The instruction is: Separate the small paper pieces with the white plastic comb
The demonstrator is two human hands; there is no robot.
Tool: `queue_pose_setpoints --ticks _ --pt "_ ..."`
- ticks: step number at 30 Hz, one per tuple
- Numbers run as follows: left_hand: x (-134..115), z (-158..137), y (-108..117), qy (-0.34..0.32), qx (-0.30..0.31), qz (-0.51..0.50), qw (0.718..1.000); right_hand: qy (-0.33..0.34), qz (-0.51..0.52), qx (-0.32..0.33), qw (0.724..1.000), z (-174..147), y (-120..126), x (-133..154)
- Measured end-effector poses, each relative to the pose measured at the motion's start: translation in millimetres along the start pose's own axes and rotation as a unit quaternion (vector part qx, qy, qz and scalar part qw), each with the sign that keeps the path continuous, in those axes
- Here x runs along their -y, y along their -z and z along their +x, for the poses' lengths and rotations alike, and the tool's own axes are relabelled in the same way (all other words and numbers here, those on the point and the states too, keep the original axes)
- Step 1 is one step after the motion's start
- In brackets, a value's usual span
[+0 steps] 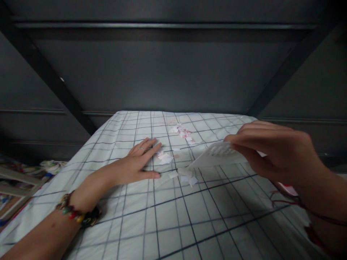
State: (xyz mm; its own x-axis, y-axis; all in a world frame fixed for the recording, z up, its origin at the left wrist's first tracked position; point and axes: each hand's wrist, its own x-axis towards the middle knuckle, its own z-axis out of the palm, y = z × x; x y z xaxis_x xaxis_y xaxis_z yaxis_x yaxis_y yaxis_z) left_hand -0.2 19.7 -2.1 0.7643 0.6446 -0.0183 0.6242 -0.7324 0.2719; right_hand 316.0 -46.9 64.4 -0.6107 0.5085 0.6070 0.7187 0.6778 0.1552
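Note:
My left hand (pixel 139 164) lies on the white checked cloth (pixel 130 224) with its fingers spread. Small torn paper scraps (pixel 165 157), white and pinkish, rest beside its fingertips. My right hand (pixel 276 151) pinches a thin white sheet of paper (pixel 221 154) between thumb and fingers. The sheet is tilted, with rows of faint marks on it, and its lower left corner comes down close to another cluster of white scraps (pixel 188 177). Whether the corner touches them, I cannot tell. Farther back lies a pile of pink and white scraps (pixel 183 131).
A dark panelled board (pixel 162 72) rises behind the cloth's far edge. At the lower left stands a pale slatted frame (pixel 20 180) with assorted items around it. A pinkish object (pixel 288 189) is partly hidden beneath my right wrist.

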Motion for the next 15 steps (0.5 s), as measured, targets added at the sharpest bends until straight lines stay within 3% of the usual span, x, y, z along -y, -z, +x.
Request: queue_pose_setpoints --ticks 7,15 --pt "-1.3 0.8 0.4 0.012 0.011 0.004 1.0 -0.031 -0.12 -0.016 0.992 1.9 -5.6 1.0" --pt "-1.5 1.0 0.3 0.009 0.005 0.001 1.0 0.026 -0.092 -0.032 0.995 7.2 -18.8 10.4"
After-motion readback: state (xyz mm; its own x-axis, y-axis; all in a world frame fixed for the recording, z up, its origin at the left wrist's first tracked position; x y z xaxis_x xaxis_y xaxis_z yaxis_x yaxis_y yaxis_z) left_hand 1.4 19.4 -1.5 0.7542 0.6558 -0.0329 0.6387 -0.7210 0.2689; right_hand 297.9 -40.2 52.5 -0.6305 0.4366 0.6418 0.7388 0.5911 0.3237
